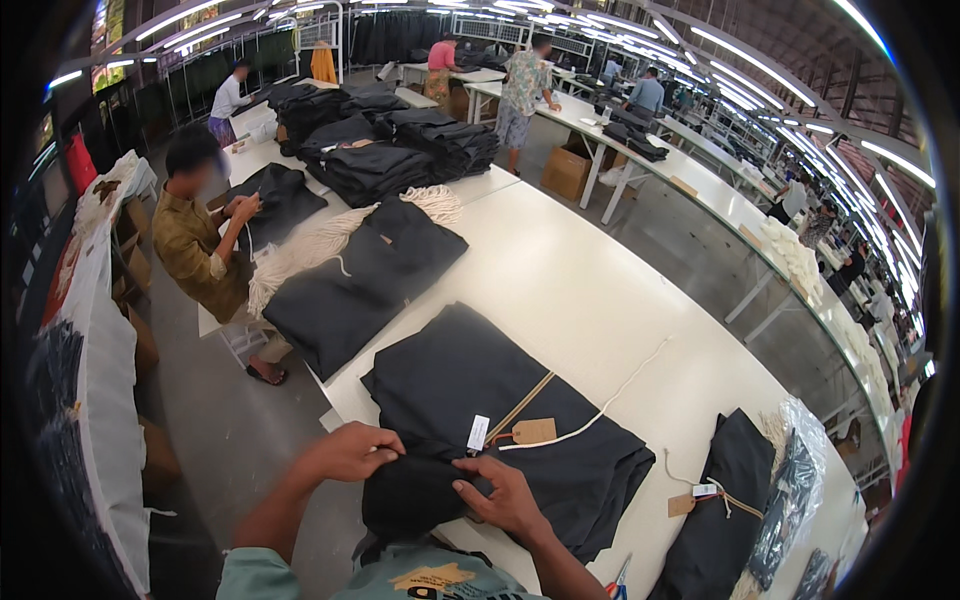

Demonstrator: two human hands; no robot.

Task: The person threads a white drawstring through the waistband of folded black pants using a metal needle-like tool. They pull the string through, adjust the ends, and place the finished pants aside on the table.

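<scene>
A stack of dark folded garments (465,360) lies on the white table in front of me. My left hand (367,452) pinches the near edge of the top garment between thumb and fingertips. To its right, my right hand (504,491) grips the same garment, and the cloth is bunched between the two. A white label (478,433) and a brown card tag (534,431) lie on the garment just beyond my right hand. A tan drawstring (525,401) runs across the cloth. One white cord (600,411) stretches from the tag onto the tabletop.
Scissors (619,579) lie near the front edge. At right are a tied dark bundle (716,495) and a clear plastic bag (791,480). Farther left, white cords (315,244) lie on another dark garment (367,285). A co-worker (199,225) sits beside that table.
</scene>
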